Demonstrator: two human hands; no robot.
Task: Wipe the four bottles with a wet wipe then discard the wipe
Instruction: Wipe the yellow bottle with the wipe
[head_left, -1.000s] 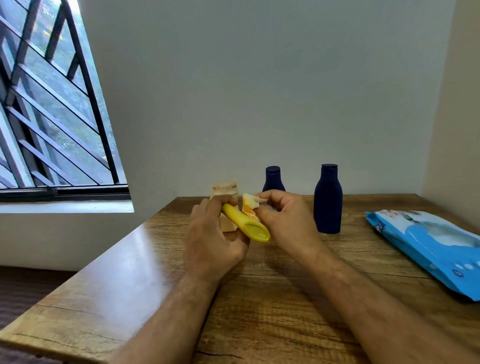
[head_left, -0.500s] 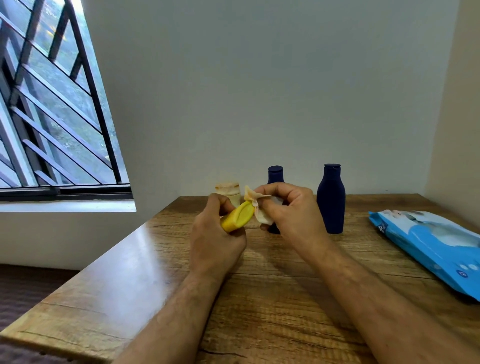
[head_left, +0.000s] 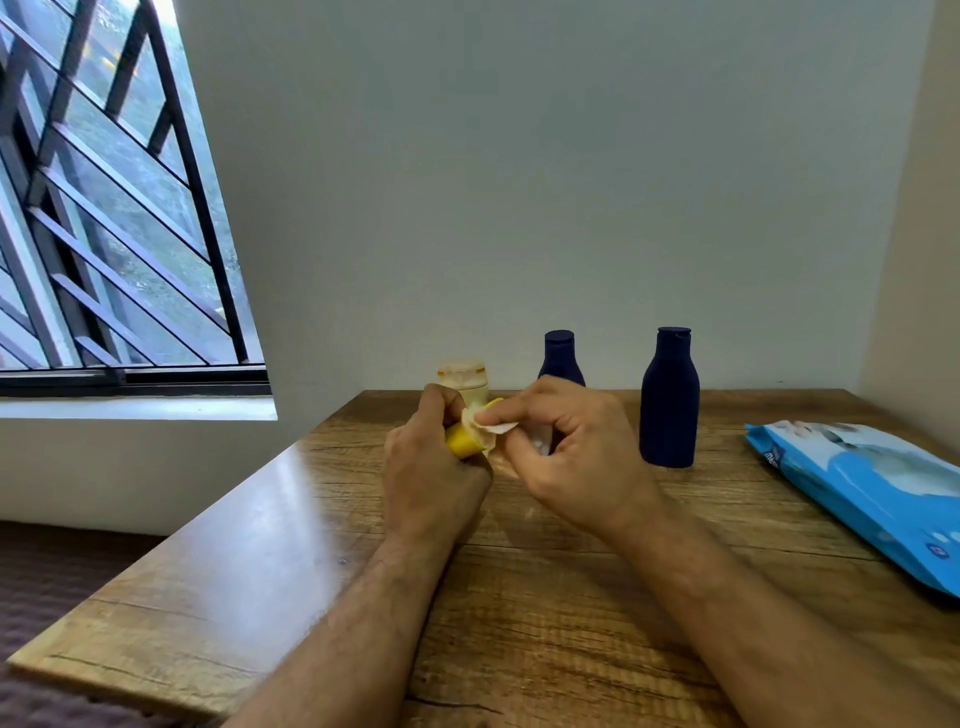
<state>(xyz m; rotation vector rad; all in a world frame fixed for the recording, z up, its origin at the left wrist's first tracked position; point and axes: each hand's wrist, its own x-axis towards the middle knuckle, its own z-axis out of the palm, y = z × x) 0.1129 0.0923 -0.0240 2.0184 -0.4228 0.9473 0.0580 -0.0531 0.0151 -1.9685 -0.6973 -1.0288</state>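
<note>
My left hand (head_left: 428, 467) grips a small yellow bottle (head_left: 462, 441) above the wooden table (head_left: 260, 545). My right hand (head_left: 566, 457) pinches a white wet wipe (head_left: 491, 427) and presses it against the yellow bottle's end. Behind my hands stand a cream bottle (head_left: 463, 382), mostly hidden, and a small dark blue bottle (head_left: 559, 356), its lower part covered by my right hand. A taller dark blue bottle (head_left: 669, 400) stands upright to the right, clear of both hands.
A blue pack of wet wipes (head_left: 857, 488) lies at the table's right side. A barred window (head_left: 104, 208) is at the left, the wall runs close behind the bottles, and the table's left edge drops to a dark floor.
The yellow bottle has turned in my left hand and now shows less of its length. My right hand has brought the wipe over its end. The view has shifted slightly.
</note>
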